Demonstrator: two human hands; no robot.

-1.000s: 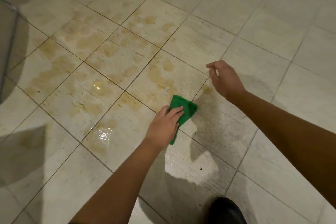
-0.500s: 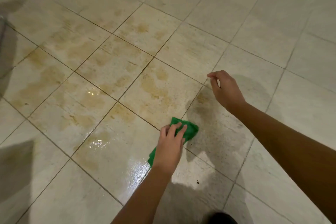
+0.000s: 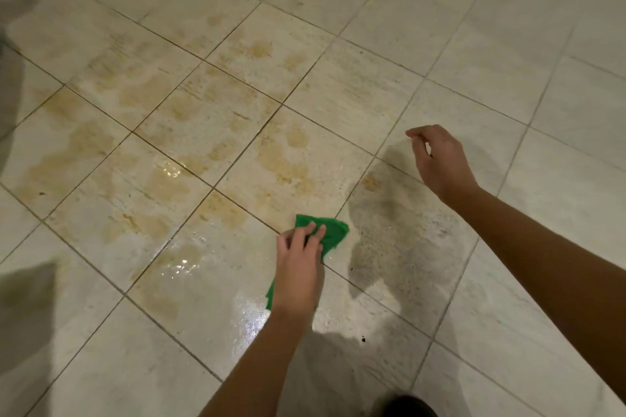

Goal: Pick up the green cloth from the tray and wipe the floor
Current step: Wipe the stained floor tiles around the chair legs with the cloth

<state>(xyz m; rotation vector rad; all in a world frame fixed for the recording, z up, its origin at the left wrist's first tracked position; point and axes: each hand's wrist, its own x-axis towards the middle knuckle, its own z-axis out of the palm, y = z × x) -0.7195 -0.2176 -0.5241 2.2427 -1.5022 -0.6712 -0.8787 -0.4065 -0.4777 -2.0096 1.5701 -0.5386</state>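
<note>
Since the earlier frame, the left hand had drawn the crumpled green cloth nearer, fingers spread flat, pressing it against the wet, brown-stained cream tile floor. At 2 o'clock from the cloth, the right hand hovered, fingers loosely curled, holding nothing.

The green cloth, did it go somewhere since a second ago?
The left hand slid the cloth a little back toward the person, still pressing it on the wet floor. The right hand stayed up, empty. The brown stains are unchanged.
</note>
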